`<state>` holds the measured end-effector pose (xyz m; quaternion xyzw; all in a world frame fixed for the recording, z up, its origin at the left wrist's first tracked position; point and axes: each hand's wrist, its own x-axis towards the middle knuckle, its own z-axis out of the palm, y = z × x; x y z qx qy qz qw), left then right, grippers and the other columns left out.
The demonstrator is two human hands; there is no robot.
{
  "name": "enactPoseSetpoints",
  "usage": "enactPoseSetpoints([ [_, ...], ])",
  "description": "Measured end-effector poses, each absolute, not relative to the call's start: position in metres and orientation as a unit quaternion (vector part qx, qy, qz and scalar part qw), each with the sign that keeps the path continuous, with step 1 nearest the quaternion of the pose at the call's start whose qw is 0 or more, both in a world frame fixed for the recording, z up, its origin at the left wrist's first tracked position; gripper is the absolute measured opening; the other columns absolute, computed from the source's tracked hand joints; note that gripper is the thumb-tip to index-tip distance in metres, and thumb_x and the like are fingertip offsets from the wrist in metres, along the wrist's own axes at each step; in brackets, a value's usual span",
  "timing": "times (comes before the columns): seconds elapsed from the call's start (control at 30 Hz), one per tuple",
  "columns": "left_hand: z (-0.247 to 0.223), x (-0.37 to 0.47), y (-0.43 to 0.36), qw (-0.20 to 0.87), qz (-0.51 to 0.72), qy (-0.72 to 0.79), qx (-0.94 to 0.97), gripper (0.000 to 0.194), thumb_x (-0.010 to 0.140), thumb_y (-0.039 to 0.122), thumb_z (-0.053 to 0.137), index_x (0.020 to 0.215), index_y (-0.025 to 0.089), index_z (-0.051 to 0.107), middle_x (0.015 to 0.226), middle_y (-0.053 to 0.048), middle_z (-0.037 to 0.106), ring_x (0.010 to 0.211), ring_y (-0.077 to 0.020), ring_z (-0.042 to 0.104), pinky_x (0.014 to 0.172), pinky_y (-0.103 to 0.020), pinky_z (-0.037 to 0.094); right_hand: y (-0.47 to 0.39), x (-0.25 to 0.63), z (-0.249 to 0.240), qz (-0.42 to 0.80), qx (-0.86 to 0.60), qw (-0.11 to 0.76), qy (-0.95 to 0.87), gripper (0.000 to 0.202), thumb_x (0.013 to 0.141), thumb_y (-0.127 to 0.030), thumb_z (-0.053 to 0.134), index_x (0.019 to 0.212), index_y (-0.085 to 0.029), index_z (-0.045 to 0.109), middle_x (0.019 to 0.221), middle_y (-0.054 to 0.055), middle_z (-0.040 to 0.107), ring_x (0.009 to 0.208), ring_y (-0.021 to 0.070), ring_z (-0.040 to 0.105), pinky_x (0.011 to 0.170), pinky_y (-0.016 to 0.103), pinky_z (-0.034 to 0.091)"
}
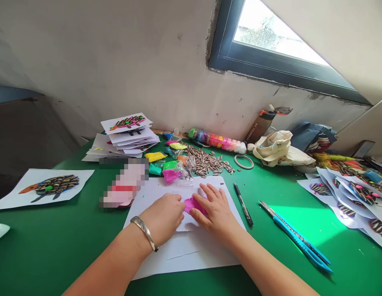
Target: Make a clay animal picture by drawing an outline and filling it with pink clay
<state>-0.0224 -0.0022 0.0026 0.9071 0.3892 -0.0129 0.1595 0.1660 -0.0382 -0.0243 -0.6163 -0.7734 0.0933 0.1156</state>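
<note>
- Location of work: a flat patch of bright pink modelling clay (pixel 195 205) lies on a small white paper sheet (pixel 191 226), itself on a larger white paper sheet (pixel 181 265) on the green table (pixel 95 255).
- Left hand (pixel 166 213), silver bangle (pixel 144 233) at wrist: fingers bent inward, tips at the clay's left edge. Whether they pinch or merely press cannot be told.
- Right hand (pixel 214 209): fingers spread and grasping nothing; thumb and index finger rest against the clay's right side.
- Method, as judged: spreading the clay calls for light, even pressure from the middle outward, with one hand steadying the small sheet. Hard pressing at the rim could tear the layer thin or drag the paper.
- Clearance: the slim black pen (pixel 242 203) lies right of the larger sheet, and the blue-handled cutter (pixel 297 238) beyond it, blade pointing away from the person. The right forearm should avoid both.
- Hidden: both ends of the clay are partly under the fingers, so its full outline is unverified.
- Obscured: a pink object (pixel 126 185) left of the sheets is pixelated; identity not established.
- Cut off: a pale item (pixel 0 232) at the left border and the seed-decorated white cards (pixel 348 197) at the right.
- Indistinct: a faint line on the larger sheet; drawn mark or crease, undetermined.
</note>
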Motion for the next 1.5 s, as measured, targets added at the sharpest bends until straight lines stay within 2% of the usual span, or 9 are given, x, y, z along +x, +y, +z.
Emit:
enactPoseSetpoints([
  [0.1,0.0043,-0.0214,-0.0024,0.162,-0.015,0.390,0.906,0.023,0.090,0.018,0.042,0.083,0.016,0.065,0.088,-0.007,0.059,0.080,-0.0208,0.056,0.067,-0.032,0.044,-0.0376,0.1674,-0.0245,0.092,-0.620,0.126,-0.769,0.049,0.088,-0.050,0.047,0.131,-0.028,0.052,0.147,0.012,0.034,0.135,0.0339,0.030,0.105,0.063,0.021],
  [0.33,0.0036,-0.0198,-0.0026,0.151,-0.022,0.392,0.907,0.024,0.090,0.018,0.043,0.084,0.016,0.066,0.087,-0.007,0.060,0.082,-0.0218,0.056,0.068,-0.032,0.045,-0.0412,0.1632,-0.0268,0.080,-0.588,0.120,-0.796,0.041,0.089,-0.056,0.042,0.117,-0.033,0.062,0.141,0.007,0.045,0.133,0.0351,0.031,0.104,0.066,0.018],
  [0.5,0.0045,-0.0201,-0.0028,0.153,-0.019,0.390,0.908,0.024,0.090,0.017,0.043,0.082,0.016,0.065,0.087,-0.007,0.060,0.082,-0.0220,0.056,0.068,-0.033,0.046,-0.0402,0.1662,-0.0273,0.074,-0.597,0.124,-0.789,0.042,0.088,-0.053,0.046,0.123,-0.031,0.058,0.146,0.010,0.038,0.133,0.0354,0.032,0.103,0.065,0.021],
  [0.7,0.0037,-0.0198,-0.0033,0.153,-0.027,0.393,0.906,0.024,0.090,0.019,0.043,0.082,0.016,0.066,0.087,-0.007,0.060,0.082,-0.0219,0.056,0.068,-0.032,0.046,-0.0416,0.1643,-0.0250,0.065,-0.581,0.122,-0.802,0.040,0.090,-0.055,0.042,0.115,-0.031,0.063,0.137,0.006,0.049,0.132,0.0352,0.032,0.104,0.066,0.016],
  [0.9,0.0016,-0.0212,-0.0031,0.157,-0.014,0.394,0.906,0.023,0.090,0.019,0.043,0.083,0.017,0.065,0.088,-0.007,0.059,0.082,-0.0214,0.056,0.068,-0.032,0.045,-0.0453,0.1655,-0.0240,0.055,-0.584,0.126,-0.800,0.045,0.089,-0.057,0.040,0.123,-0.033,0.057,0.147,0.009,0.036,0.133,0.0364,0.031,0.103,0.067,0.017],
  [1.07,0.0036,-0.0205,-0.0030,0.159,-0.018,0.394,0.905,0.023,0.090,0.019,0.043,0.083,0.016,0.064,0.088,-0.007,0.059,0.084,-0.0219,0.055,0.070,-0.032,0.046,-0.0463,0.1639,-0.0292,0.052,-0.571,0.126,-0.810,0.043,0.090,-0.056,0.040,0.120,-0.032,0.059,0.143,0.007,0.043,0.133,0.0357,0.030,0.105,0.067,0.014],
  [1.23,0.0057,-0.0199,-0.0038,0.160,-0.013,0.394,0.905,0.023,0.089,0.018,0.043,0.081,0.016,0.065,0.088,-0.008,0.060,0.082,-0.0212,0.056,0.069,-0.031,0.046,-0.0467,0.1618,-0.0291,0.043,-0.573,0.133,-0.808,0.046,0.090,-0.056,0.039,0.127,-0.034,0.053,0.148,0.009,0.035,0.134,0.0347,0.030,0.105,0.066,0.014],
  [1.4,0.0038,-0.0213,-0.0039,0.156,-0.018,0.394,0.906,0.024,0.089,0.018,0.043,0.079,0.016,0.064,0.086,-0.008,0.060,0.082,-0.0220,0.056,0.068,-0.032,0.045,-0.0470,0.1598,-0.0282,0.051,-0.568,0.127,-0.811,0.046,0.090,-0.059,0.037,0.122,-0.032,0.057,0.143,0.009,0.042,0.133,0.0352,0.031,0.105,0.066,0.015],
  [1.5,0.0036,-0.0223,-0.0030,0.162,-0.013,0.392,0.905,0.022,0.089,0.018,0.044,0.079,0.016,0.064,0.087,-0.008,0.060,0.081,-0.0217,0.057,0.068,-0.032,0.045,-0.0466,0.1603,-0.0282,0.059,-0.576,0.137,-0.804,0.048,0.090,-0.058,0.039,0.127,-0.032,0.053,0.146,0.010,0.037,0.133,0.0343,0.031,0.105,0.065,0.018],
])
